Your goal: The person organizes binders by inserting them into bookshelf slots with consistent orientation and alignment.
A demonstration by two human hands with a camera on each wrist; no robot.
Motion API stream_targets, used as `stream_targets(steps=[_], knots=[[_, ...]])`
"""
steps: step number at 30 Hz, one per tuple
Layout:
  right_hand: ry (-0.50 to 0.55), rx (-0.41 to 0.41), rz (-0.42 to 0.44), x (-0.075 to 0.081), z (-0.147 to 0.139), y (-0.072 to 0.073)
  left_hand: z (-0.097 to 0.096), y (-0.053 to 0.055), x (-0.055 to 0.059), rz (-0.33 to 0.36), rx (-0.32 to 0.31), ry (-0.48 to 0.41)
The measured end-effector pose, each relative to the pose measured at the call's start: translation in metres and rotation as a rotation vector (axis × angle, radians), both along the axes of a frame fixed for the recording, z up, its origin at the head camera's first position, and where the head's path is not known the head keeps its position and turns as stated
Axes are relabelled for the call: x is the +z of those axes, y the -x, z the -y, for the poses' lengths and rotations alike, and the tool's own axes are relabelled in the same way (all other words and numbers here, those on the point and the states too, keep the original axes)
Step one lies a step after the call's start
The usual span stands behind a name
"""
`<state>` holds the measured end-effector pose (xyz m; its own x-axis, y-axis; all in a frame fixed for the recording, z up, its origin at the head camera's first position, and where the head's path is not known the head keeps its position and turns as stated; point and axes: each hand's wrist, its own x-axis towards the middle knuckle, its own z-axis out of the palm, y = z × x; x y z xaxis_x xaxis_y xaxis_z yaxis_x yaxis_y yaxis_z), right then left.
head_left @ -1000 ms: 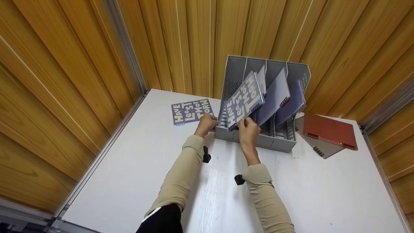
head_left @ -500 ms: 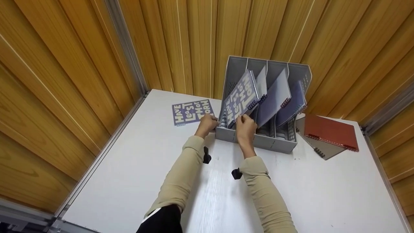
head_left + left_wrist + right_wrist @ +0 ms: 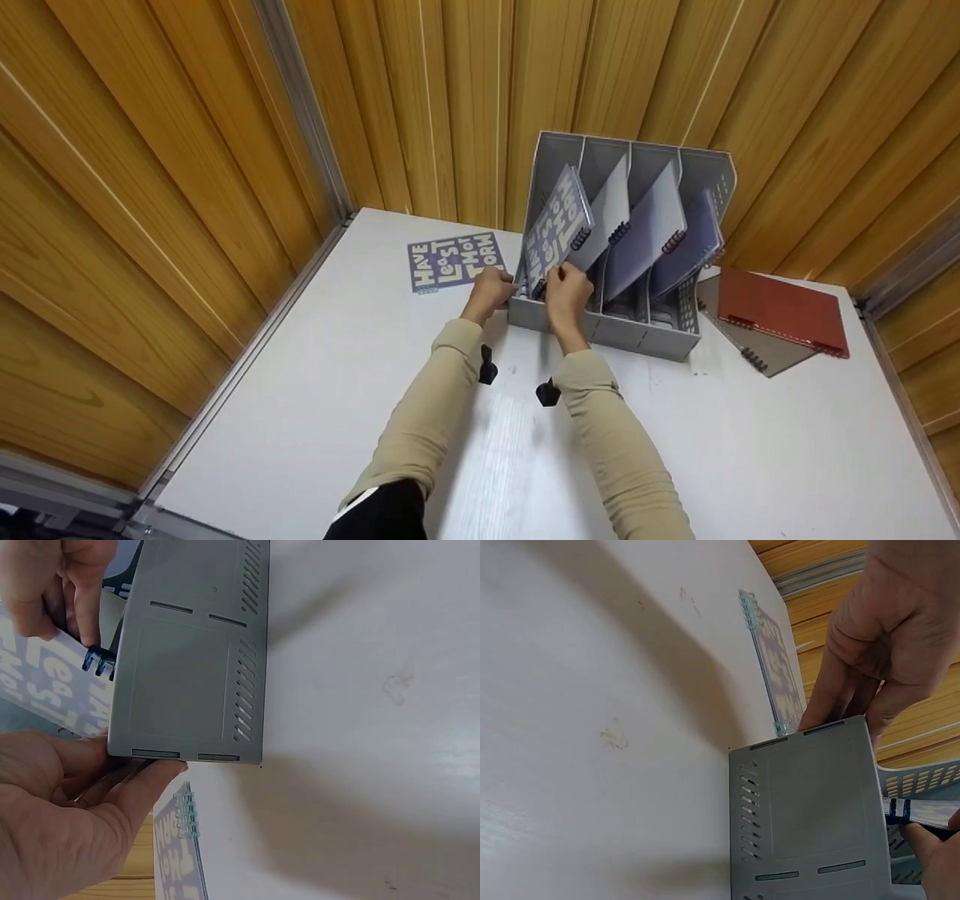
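The left arm (image 3: 416, 409) and the right arm (image 3: 626, 439) both reach forward, closer together at the wrists. The left hand (image 3: 491, 289) is gripping; near it, the right hand (image 3: 568, 296) pinches with bent fingers (image 3: 87, 607).

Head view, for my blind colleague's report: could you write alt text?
A person's right hand holds a lettered purple notebook in the leftmost slot of a gray organizer, whose near left corner the left hand grips. Other notebooks lean in the remaining slots and lie on the table on both sides.
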<state>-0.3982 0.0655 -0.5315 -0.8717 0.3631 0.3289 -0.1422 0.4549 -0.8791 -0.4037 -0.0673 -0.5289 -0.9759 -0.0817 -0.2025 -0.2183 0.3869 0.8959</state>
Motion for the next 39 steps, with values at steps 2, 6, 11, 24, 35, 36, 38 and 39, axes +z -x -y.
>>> stream_targets(steps=[2, 6, 11, 24, 35, 36, 38, 39], knots=[[-0.009, -0.003, -0.016, 0.002, 0.000, 0.002, -0.001, 0.000, 0.001, -0.003, 0.009, 0.014], [-0.007, -0.009, -0.036, 0.002, 0.000, 0.002, -0.002, 0.000, 0.001, 0.006, 0.027, 0.008], [-0.014, -0.078, -0.083, -0.005, 0.002, 0.000, -0.003, -0.001, -0.001, -0.002, 0.020, -0.028], [-0.038, 0.020, 0.100, -0.009, 0.007, 0.012, -0.006, 0.004, 0.000, -0.014, 0.014, -0.016], [-0.088, 0.146, 0.226, -0.003, 0.005, 0.027, -0.004, 0.008, -0.002, -0.008, 0.041, 0.009], [-0.090, 0.147, 0.231, -0.004, 0.004, 0.029, -0.004, 0.007, -0.003, -0.015, 0.038, 0.007], [-0.068, 0.165, 0.255, -0.005, 0.003, 0.032, -0.004, 0.005, -0.003, -0.028, 0.029, 0.012], [-0.061, 0.173, 0.262, -0.005, 0.002, 0.034, -0.003, 0.003, -0.003, -0.035, 0.024, 0.013]])
